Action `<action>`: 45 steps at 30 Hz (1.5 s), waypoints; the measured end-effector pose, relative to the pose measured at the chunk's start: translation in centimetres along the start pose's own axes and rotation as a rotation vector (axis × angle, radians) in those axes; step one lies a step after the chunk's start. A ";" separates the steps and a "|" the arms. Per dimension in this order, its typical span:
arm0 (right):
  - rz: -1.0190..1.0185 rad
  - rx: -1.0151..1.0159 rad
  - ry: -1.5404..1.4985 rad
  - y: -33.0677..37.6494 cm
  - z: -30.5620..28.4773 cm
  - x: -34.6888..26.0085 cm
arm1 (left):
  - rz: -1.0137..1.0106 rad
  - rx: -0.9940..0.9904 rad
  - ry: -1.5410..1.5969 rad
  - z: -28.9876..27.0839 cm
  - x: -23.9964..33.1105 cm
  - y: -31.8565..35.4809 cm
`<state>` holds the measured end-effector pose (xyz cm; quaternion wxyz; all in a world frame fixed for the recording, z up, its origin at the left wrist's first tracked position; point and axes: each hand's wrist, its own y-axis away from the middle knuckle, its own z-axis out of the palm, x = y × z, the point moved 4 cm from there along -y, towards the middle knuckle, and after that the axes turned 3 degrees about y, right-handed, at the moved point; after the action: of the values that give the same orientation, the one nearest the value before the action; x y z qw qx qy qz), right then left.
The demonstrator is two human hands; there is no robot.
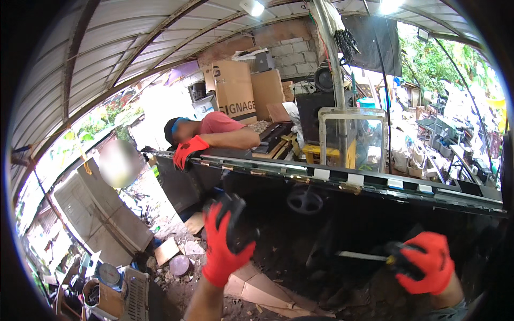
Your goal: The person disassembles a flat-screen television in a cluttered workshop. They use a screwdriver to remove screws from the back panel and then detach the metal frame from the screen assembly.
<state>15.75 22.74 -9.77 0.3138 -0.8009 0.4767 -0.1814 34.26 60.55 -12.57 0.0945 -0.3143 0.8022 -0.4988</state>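
Head view: your left hand (224, 243), in a red-and-black glove, presses spread and empty against the dark face of the large flat panel (342, 235), steadying it on edge. Your right hand (423, 262) is clenched on a screwdriver (369, 257), its blade aimed leftward across the panel. A co-worker's gloved hand (188, 151) grips the far top rim.

Brown cardboard boxes (235, 88) stand stacked at upper centre, before a grey block wall (292, 53); a clear plastic container (352, 136) sits right of centre; flattened cardboard sheets (257, 289) lie at lower centre; a round dial scale (109, 274) rests lower left.
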 end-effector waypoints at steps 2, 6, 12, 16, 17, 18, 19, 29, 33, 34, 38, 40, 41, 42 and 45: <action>0.073 0.058 0.170 -3.2 -2.1 -0.1 | 0.060 0.034 -0.177 0.4 -2.7 -3.7; 0.121 0.070 0.336 -8.6 -1.9 1.1 | 0.183 -0.001 -0.230 1.7 -8.5 -8.2; 0.205 -0.083 0.346 -14.2 -0.6 1.9 | 0.319 -0.108 -0.116 3.0 -11.5 -9.3; 0.290 -0.333 0.230 -17.8 -0.1 1.4 | 0.420 -0.065 -0.065 4.0 -12.4 -9.3; 0.279 -0.326 0.224 -18.0 0.1 1.6 | 0.421 -0.058 -0.069 4.0 -12.5 -9.3; 0.267 -0.321 0.218 -18.0 0.3 1.7 | 0.420 -0.064 -0.047 4.0 -12.6 -9.3; 0.235 -0.299 0.223 -17.7 0.6 2.1 | 0.420 -0.066 -0.036 3.8 -12.7 -9.3; 0.169 -0.426 0.262 -19.7 2.1 2.3 | 0.443 -0.008 -0.114 3.6 -12.9 -8.9; 0.077 -0.390 0.296 -20.6 4.6 2.5 | 0.423 -0.017 -0.177 3.0 -13.0 -8.3; 0.133 -0.418 0.289 -20.3 3.9 1.8 | 0.438 0.001 -0.148 3.5 -13.0 -8.5; 0.191 -0.449 0.148 -19.2 2.5 1.6 | 0.420 -0.063 -0.170 2.6 -12.4 -8.5; 0.261 -0.507 0.082 -18.5 1.3 2.1 | 0.398 -0.071 -0.178 2.5 -12.0 -8.3; 0.290 -0.531 0.050 -18.2 1.2 2.6 | 0.399 -0.098 -0.197 2.3 -11.7 -8.7; 0.318 -0.557 0.015 -18.0 1.2 3.2 | 0.399 -0.128 -0.198 2.5 -11.3 -9.0; 0.274 -0.556 -0.035 -18.5 0.9 3.9 | 0.338 -0.148 -0.185 1.1 -12.6 -7.8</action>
<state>30.16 26.05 2.04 0.1122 -0.7873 0.6061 0.0138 47.89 64.85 -8.43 0.2270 -0.2259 0.8657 -0.3846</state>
